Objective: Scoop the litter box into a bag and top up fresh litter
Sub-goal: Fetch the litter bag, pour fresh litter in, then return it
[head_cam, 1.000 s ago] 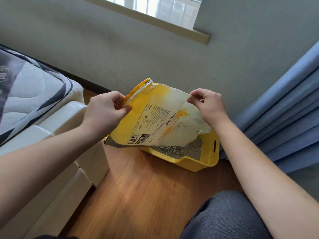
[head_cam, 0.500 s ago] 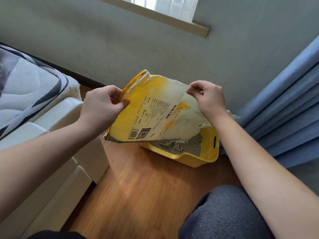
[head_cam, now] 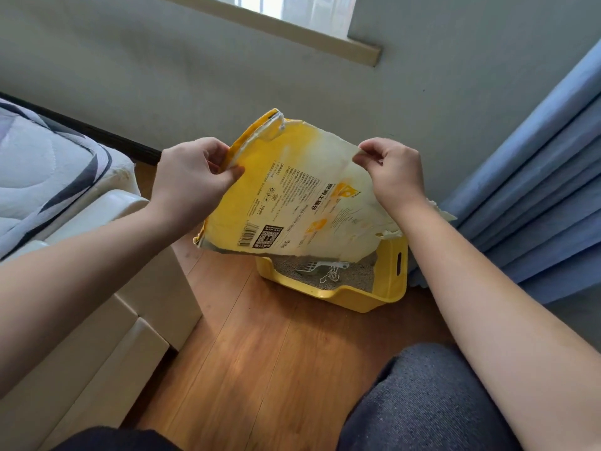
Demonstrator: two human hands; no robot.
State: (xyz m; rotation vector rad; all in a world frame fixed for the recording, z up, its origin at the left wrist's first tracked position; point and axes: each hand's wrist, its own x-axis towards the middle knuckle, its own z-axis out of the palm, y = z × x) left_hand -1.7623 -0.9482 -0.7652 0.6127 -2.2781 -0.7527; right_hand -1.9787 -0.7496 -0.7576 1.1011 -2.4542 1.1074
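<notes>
Head view.

Litter bag (head_cam: 292,203): yellow and white paper sack, held in the air above the litter box. Printed face toward the camera, text upside down. Long axis runs from upper left down to lower right; the torn lower right end hangs over the box's far right corner. Barcode and square code sit at the lower left edge.

Left hand (head_cam: 192,180): grips the bag's upper left yellow edge, thumb on the printed face, fingers curled behind. Forearm enters from the lower left, bare.

Right hand (head_cam: 392,172): pinches the bag's upper right edge between thumb and curled fingers, knuckles up. Forearm enters from the lower right, bare.

Litter box (head_cam: 390,288): yellow plastic tray on the wooden floor (head_cam: 260,353), against the wall and just beside the blue curtain (head_cam: 536,190). Holds grey litter. Slot handle in its right wall.

Scoop (head_cam: 320,266): pale, lying in the litter, partly hidden by the bag.

White cabinet (head_cam: 107,320) and mattress (head_cam: 48,170): at left.

Knee in grey fabric (head_cam: 422,402): bottom right.
</notes>
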